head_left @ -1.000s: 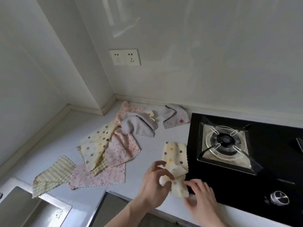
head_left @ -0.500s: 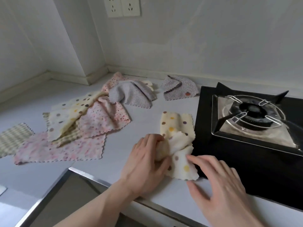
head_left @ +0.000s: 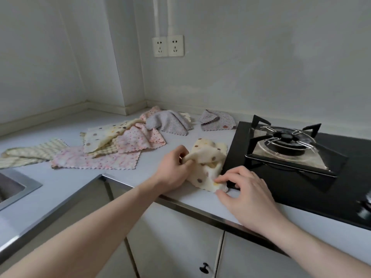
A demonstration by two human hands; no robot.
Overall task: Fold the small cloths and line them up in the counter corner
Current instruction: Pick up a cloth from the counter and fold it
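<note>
The left hand (head_left: 172, 167) has its fingers (head_left: 185, 155) curled, pinching a raised fold of the cream dotted cloth (head_left: 206, 163). The right hand (head_left: 247, 193) pinches its near corner at the table (head_left: 60, 181) front edge. The cloth's right side touches the black stove (head_left: 301, 177). Bare table lies leftward before the loose cloths (head_left: 112, 149), with the sink (head_left: 14, 187) beyond.

Illumination soft, diffuse and rather dim, with a cool grey cast; source not visible. Shadows faint. Mild glare on the stove (head_left: 297, 157) glass at 3 o'clock and the steel counter edge (head_left: 60, 207) at 8 o'clock. Wide-angle bending toward the borders. Forearms at 6 o'clock slightly soft.
</note>
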